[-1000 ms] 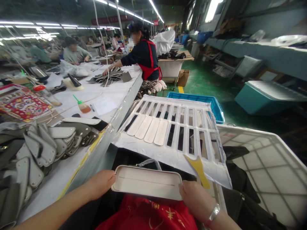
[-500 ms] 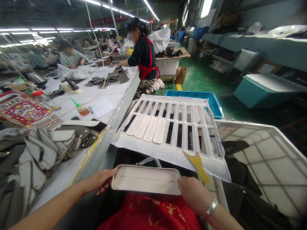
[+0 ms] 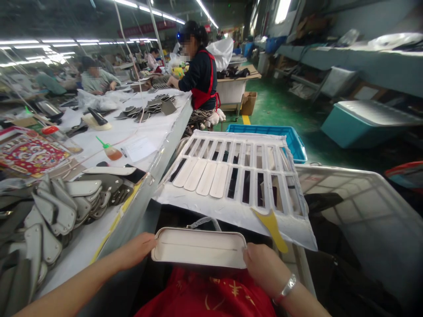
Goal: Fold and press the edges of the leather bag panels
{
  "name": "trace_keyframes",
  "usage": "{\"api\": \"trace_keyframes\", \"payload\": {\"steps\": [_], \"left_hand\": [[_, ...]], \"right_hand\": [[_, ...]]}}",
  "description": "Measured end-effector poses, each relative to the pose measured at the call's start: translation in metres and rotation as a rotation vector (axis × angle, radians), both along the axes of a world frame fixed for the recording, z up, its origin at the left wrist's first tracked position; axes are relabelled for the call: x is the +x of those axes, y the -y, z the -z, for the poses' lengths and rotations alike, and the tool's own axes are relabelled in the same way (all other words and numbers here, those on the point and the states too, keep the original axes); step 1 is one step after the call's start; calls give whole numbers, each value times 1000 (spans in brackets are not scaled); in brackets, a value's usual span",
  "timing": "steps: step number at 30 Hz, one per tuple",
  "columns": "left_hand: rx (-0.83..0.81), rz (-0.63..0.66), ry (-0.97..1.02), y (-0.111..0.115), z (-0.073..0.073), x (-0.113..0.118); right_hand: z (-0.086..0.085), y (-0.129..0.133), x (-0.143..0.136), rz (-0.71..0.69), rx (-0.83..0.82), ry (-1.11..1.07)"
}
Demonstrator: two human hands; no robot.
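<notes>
Across my lap lies a long off-white bag base (image 3: 198, 255), with rounded corners, a raised rim and a thin line along its middle. Its left end is gripped by my left hand (image 3: 142, 247), whose fingers are partly hidden behind the rim. My right hand (image 3: 261, 263) is closed on the right end. A handle wrapped in clear plastic (image 3: 205, 221) arches up behind the far edge. Beyond it, a white slotted rack (image 3: 194, 204) holds several pale oblong strips (image 3: 204, 178). On the rack's near right corner rests a yellow scraper (image 3: 271, 226).
To the left, grey riveted pieces (image 3: 66, 211) are heaped on a white worktable (image 3: 139, 134), near a glue bottle (image 3: 112, 152) with a green nozzle. At right stands a white crate (image 3: 366, 211) with dark items. A co-worker (image 3: 201, 75) sits beyond; a blue bin (image 3: 294, 138) is behind the rack.
The bag base has shifted very slightly left and down, with both hands still on its ends. The co-worker's head and arm have moved a little. An orange-red edge has appeared at far right.
</notes>
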State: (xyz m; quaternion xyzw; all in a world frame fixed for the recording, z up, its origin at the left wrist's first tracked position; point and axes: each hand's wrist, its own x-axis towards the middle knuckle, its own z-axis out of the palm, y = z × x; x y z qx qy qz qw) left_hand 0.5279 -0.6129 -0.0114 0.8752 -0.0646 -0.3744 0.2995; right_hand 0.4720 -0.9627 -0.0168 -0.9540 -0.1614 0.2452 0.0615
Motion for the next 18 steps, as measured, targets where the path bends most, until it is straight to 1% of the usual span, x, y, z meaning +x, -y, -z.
{"api": "trace_keyframes", "payload": {"steps": [4, 8, 10, 14, 18], "left_hand": [[-38, -13, -10, 2, -3, -1], [-83, -73, -42, 3, -3, -1], [-101, -127, -89, 1, 0, -3], [-171, -250, -254, -9, 6, -8], [-315, -358, -321, -17, 8, -18]], "right_hand": [[-3, 0, 0, -92, -53, 16], [-8, -1, -1, -108, -68, 26], [-9, -1, -3, -98, -62, 33], [-9, -1, -6, -68, -55, 34], [-10, -4, -4, 60, 1, 3]]}}
